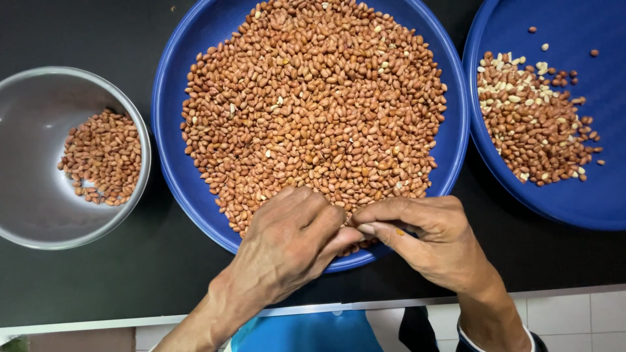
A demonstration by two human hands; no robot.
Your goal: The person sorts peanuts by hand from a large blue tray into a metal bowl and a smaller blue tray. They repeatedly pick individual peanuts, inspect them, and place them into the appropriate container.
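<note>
Black countertop bearing central blue tray point(195, 52) of peanuts point(313, 111); left hand point(287, 244) and right hand point(433, 238) meet fingertip-to-fingertip at its near rim, fingers narrowly pinched, pinched item hidden, heap directly beyond.

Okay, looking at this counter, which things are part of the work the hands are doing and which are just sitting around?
In use:
left hand and right hand, fingertips together at the near rim
middle blue tray, heaped with peanuts
steel bowl with a small batch
right blue tray with mixed pale and red nuts

Lying about:
black counter
white tiles
</note>
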